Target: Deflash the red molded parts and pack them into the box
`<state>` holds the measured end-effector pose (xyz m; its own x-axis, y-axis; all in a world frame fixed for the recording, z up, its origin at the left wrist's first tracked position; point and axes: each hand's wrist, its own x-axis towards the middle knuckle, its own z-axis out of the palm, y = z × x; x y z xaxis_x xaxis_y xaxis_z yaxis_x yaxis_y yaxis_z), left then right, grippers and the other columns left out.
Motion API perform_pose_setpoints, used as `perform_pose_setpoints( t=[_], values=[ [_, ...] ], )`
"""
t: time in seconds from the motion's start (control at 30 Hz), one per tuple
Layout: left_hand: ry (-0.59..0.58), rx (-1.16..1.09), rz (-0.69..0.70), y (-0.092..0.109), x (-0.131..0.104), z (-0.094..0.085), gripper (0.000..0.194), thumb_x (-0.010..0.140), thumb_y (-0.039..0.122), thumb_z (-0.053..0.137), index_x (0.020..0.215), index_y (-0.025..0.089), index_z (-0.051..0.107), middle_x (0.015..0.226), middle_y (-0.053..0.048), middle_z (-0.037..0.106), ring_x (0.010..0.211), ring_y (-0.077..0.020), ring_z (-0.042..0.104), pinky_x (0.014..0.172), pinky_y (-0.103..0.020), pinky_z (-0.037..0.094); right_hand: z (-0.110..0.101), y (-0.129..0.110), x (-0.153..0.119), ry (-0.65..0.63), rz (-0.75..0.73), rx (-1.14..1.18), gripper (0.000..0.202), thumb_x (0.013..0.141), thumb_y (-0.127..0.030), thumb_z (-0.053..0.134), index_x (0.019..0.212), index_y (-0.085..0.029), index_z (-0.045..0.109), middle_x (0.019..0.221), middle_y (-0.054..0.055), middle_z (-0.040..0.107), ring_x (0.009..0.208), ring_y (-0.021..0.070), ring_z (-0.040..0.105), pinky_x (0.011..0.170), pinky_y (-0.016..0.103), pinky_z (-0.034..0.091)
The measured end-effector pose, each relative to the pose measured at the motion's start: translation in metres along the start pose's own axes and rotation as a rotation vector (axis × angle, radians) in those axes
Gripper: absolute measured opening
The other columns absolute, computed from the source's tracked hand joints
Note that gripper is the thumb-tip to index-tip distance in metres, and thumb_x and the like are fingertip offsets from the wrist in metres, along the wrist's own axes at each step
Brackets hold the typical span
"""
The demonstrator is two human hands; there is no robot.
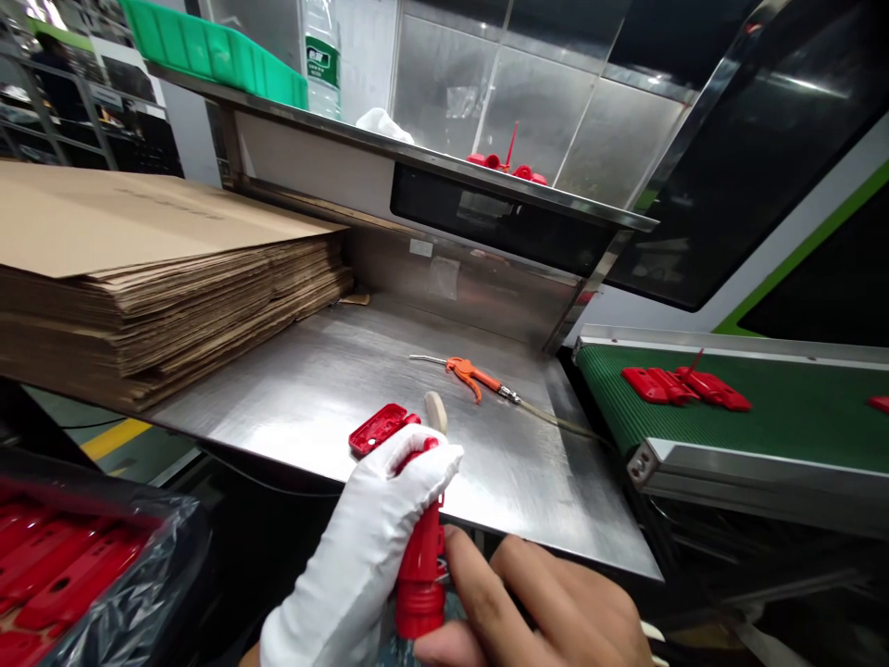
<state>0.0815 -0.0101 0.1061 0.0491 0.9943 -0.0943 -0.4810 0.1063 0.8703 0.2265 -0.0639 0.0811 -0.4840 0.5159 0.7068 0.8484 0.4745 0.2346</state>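
Note:
My left hand [395,491], in a white glove, is closed around a red plastic part [420,556] with a ribbed round end pointing down toward me. My bare right hand [542,602] grips the lower end of that part, thumb at its base and index finger along its side. Just beyond the glove is a red rectangular, tray-like piece [379,429]; whether it joins the held part is hidden. A beige rounded strip [436,412] sticks up behind my left fingers, its kind unclear. An orange air blow gun [472,372] lies farther back on the metal table [298,380].
Stacked cardboard sheets [229,296] cover the table's left. On the right, a green conveyor belt [798,435] carries red molded parts [687,386]. A plastic-lined bin [167,565] holds red parts at lower left. The overhead shelf bears a green tray [215,56] and a bottle [323,60].

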Motion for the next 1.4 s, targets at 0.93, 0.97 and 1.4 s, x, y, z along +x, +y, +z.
perform_pose_setpoints(
  t=[0.93, 0.97, 1.4],
  values=[
    [-0.033, -0.169, -0.276, -0.043, 0.007, -0.013, 0.026, 0.079, 0.044, 0.077, 0.1, 0.028, 0.079, 0.098, 0.0, 0.075, 0.103, -0.0198, 0.064, 0.096, -0.026, 0.052, 0.006, 0.004, -0.009, 0.069, 0.083, -0.026, 0.051, 0.1, -0.061, 0.045, 0.117, -0.019, 0.068, 0.062, -0.003, 0.06, 0.042, 0.0117, 0.054, 0.045, 0.03, 0.031],
    [-0.004, -0.164, -0.283, -0.043, 0.007, -0.013, 0.027, 0.079, 0.044, 0.078, 0.101, 0.028, 0.079, 0.102, -0.001, 0.075, 0.106, -0.0206, 0.064, 0.095, -0.026, 0.052, 0.003, 0.005, -0.009, 0.067, 0.087, -0.054, 0.052, 0.1, -0.062, 0.046, 0.116, -0.018, 0.069, 0.062, -0.003, 0.061, 0.042, 0.0115, 0.054, 0.045, 0.029, 0.032],
    [-0.108, -0.257, -0.238, -0.01, -0.004, 0.008, 0.026, 0.064, 0.045, 0.088, 0.077, 0.026, 0.076, 0.069, 0.007, 0.058, 0.069, -0.0102, 0.05, 0.071, -0.019, 0.052, -0.003, 0.005, -0.008, 0.046, 0.068, -0.052, 0.055, 0.1, -0.065, 0.04, 0.116, -0.021, 0.07, 0.06, -0.003, 0.06, 0.042, 0.0125, 0.054, 0.044, 0.03, 0.032]
  ],
)
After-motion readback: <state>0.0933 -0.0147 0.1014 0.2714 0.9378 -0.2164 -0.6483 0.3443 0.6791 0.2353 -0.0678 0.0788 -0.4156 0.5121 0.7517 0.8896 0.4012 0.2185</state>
